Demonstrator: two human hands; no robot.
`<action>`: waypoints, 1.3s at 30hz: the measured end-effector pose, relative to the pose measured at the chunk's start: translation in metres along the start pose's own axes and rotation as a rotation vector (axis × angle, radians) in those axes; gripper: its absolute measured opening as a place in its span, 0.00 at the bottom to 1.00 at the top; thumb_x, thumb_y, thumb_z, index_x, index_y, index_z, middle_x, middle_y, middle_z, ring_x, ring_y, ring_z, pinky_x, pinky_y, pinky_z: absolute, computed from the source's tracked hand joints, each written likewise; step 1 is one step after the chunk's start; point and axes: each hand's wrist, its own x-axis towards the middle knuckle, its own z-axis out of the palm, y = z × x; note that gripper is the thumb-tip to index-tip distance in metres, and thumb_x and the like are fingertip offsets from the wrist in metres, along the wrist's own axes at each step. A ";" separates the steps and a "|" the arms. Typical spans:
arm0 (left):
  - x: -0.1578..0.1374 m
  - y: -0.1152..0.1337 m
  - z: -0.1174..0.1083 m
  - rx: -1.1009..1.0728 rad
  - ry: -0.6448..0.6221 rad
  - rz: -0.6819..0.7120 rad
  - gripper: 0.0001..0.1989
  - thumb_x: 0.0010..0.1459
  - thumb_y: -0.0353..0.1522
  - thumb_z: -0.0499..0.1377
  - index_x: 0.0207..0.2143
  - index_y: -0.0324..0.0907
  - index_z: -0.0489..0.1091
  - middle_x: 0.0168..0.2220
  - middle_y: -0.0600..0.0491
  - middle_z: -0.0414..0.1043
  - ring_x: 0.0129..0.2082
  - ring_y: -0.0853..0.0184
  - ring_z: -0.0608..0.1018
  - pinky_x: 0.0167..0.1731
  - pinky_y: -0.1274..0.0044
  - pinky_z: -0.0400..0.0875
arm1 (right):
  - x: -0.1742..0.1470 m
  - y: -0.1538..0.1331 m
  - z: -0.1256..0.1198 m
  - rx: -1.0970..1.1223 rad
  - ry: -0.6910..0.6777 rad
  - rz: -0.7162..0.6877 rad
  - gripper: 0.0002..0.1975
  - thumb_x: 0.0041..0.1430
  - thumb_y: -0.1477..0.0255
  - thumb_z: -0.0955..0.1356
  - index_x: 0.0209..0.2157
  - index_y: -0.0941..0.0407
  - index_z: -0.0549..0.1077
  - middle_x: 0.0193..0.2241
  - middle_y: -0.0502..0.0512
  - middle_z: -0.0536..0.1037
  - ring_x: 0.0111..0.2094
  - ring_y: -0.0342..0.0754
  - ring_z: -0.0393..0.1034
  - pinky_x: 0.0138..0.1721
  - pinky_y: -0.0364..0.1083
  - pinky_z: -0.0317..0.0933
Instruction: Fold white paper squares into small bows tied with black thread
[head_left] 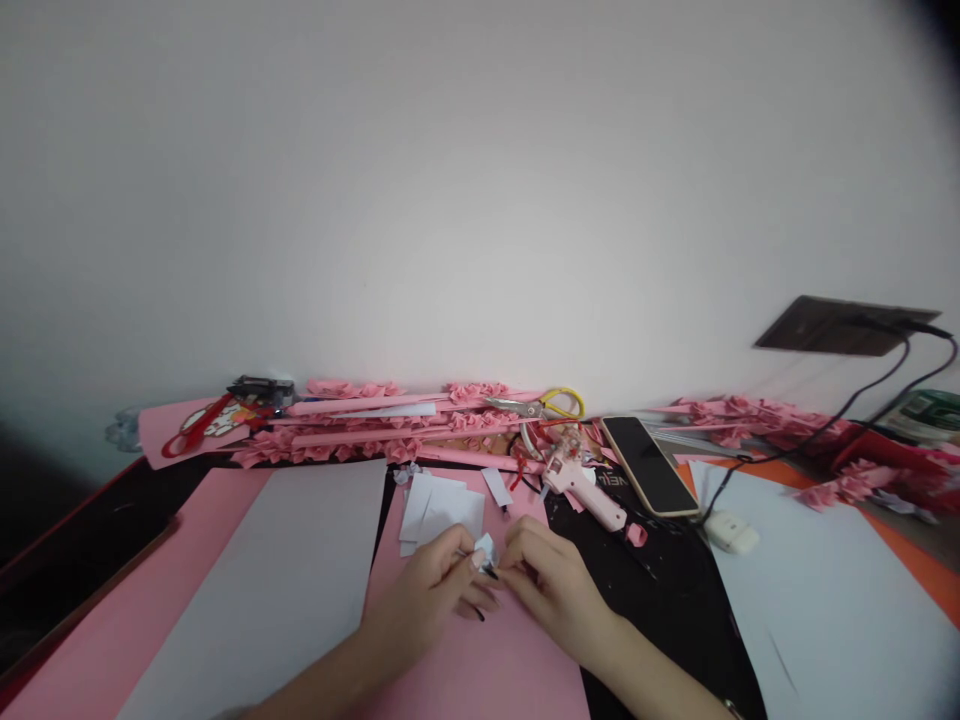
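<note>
My left hand [435, 590] pinches a small folded piece of white paper [486, 548] between thumb and index finger. On the paper's other side my right hand [551, 580] is closed, its fingertips pressed together close to the paper's edge. Whether it grips the paper or something small is hidden. A thin dark tip [490, 573] shows between the hands; its kind is too small to tell. Both hands are above a pink paper sheet [480, 670]. Just beyond them lie several white paper squares [442, 507] and a small white strip [496, 487].
A pink glue gun [585, 485], a phone [651, 466] and a white earbud case [731, 532] lie right of centre. Yellow-handled scissors [536, 406] rest among pink paper flower stems [375, 435] along the wall. Large white sheets [277, 580] flank me. Black cables [847, 405] hang from a wall socket [840, 325].
</note>
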 end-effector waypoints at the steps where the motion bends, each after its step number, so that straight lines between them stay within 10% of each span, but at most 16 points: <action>1: 0.000 0.000 0.000 -0.004 -0.002 0.003 0.13 0.57 0.42 0.50 0.28 0.42 0.58 0.28 0.54 0.73 0.28 0.66 0.79 0.30 0.74 0.72 | 0.000 0.000 -0.001 -0.007 -0.007 -0.011 0.07 0.60 0.78 0.61 0.28 0.56 0.62 0.26 0.50 0.63 0.28 0.43 0.59 0.29 0.41 0.53; 22: 0.002 -0.003 -0.001 -0.064 -0.018 -0.001 0.12 0.57 0.40 0.52 0.28 0.43 0.55 0.30 0.51 0.76 0.28 0.67 0.79 0.30 0.75 0.70 | 0.003 0.001 0.001 0.065 0.087 0.148 0.06 0.59 0.78 0.60 0.28 0.56 0.61 0.24 0.48 0.62 0.25 0.42 0.56 0.26 0.41 0.52; 39: 0.002 -0.002 -0.003 -0.066 -0.108 0.015 0.14 0.55 0.43 0.52 0.28 0.42 0.56 0.30 0.50 0.76 0.27 0.67 0.78 0.29 0.75 0.68 | 0.006 -0.001 -0.002 0.003 -0.114 0.149 0.11 0.59 0.80 0.59 0.23 0.57 0.58 0.21 0.46 0.61 0.23 0.41 0.56 0.25 0.40 0.50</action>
